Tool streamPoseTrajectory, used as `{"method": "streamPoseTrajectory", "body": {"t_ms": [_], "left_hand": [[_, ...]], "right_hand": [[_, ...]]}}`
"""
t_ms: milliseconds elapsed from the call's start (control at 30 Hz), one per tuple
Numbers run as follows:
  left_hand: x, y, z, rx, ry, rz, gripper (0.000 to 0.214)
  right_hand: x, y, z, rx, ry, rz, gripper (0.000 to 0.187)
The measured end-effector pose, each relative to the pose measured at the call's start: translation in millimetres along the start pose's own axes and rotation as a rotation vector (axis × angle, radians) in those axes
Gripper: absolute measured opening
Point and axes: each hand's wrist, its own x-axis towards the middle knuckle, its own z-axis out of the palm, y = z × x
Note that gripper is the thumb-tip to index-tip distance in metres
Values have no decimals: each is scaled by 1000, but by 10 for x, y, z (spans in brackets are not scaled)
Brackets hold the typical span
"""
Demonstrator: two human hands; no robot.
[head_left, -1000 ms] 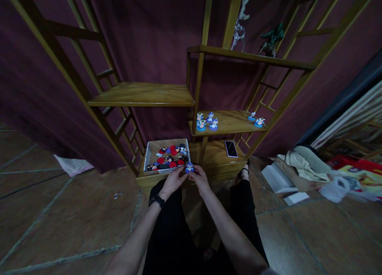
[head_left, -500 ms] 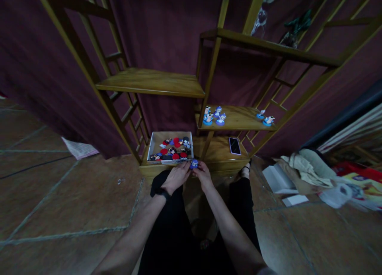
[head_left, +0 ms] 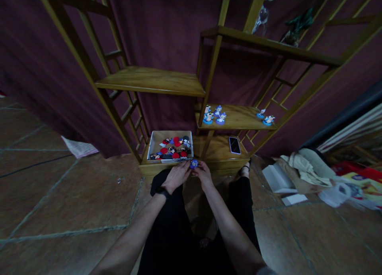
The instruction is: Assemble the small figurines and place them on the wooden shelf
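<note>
Between my two hands is a small purple figurine [head_left: 194,163], held just in front of the shelf unit's low edge. My left hand [head_left: 178,176] closes on it from the left, and my right hand [head_left: 203,175] pinches it from the right. Just beyond my left hand a shallow white box [head_left: 150,147] holds several red, black and purple figurines, most of them lying down. On the middle shelf to the right stand two purple figurines [head_left: 221,118] beside blue-based figurines [head_left: 208,117]. More blue-based figurines [head_left: 268,120] stand at that shelf's right end.
A phone [head_left: 234,145] lies on the bottom board of the wooden shelf unit [head_left: 149,81]. A higher shelf bears a dark green ornament [head_left: 295,28]. On the floor at right are an open white box [head_left: 279,179], cloth [head_left: 307,171] and plastic bags [head_left: 336,193]. Papers [head_left: 79,147] lie at left.
Almost nothing differs. Both hands keep the purple figurine in the same place, and the view has shifted very slightly.
</note>
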Motion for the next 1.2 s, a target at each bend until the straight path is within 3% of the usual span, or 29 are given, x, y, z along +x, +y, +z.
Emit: {"method": "streamPoseTrajectory", "body": {"t_ms": [233, 433, 700, 900, 1200], "left_hand": [[5, 23, -8, 41, 0, -5, 42], [17, 38, -24, -61, 6, -58, 34], [93, -84, 2, -521, 53, -226, 33], [183, -189, 64, -812, 20, -270, 40], [234, -226, -35, -1075, -102, -305, 38]], "right_hand": [[-4, 22, -8, 13, 0, -2, 37], [-7, 28, -5, 22, 17, 5, 33], [-18, 22, 42, 48, 24, 6, 34], [-31, -14, 81, 67, 39, -1, 36], [-57, -62, 127, 47, 4, -32, 35]]}}
